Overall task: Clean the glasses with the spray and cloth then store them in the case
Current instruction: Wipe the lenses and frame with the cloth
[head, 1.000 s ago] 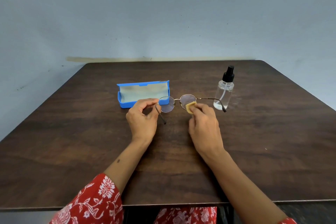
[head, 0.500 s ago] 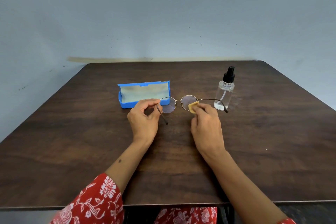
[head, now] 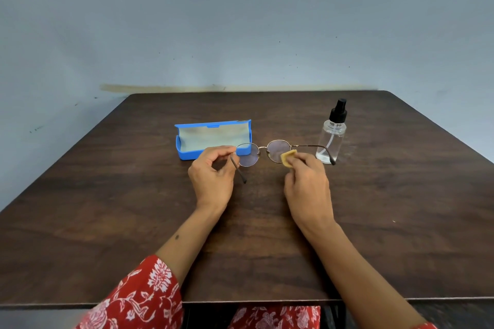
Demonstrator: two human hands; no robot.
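Observation:
Thin metal-framed round glasses [head: 263,152] are held above the table with both temples unfolded. My left hand [head: 212,177] pinches the frame at its left hinge, beside the left lens. My right hand [head: 307,184] pinches a small yellow cloth [head: 288,157] against the lower right part of the right lens. An open blue glasses case [head: 213,141] with a pale lining lies just behind my left hand. A clear spray bottle [head: 331,139] with a black pump top stands upright to the right, behind the right temple.
Everything sits on a dark brown wooden table [head: 401,208] pushed against a grey-blue wall. My red floral sleeves show at the table's near edge.
The cloth has slid slightly across the right lens under my right hand. My left hand keeps its pinch on the frame. The case and bottle have not moved.

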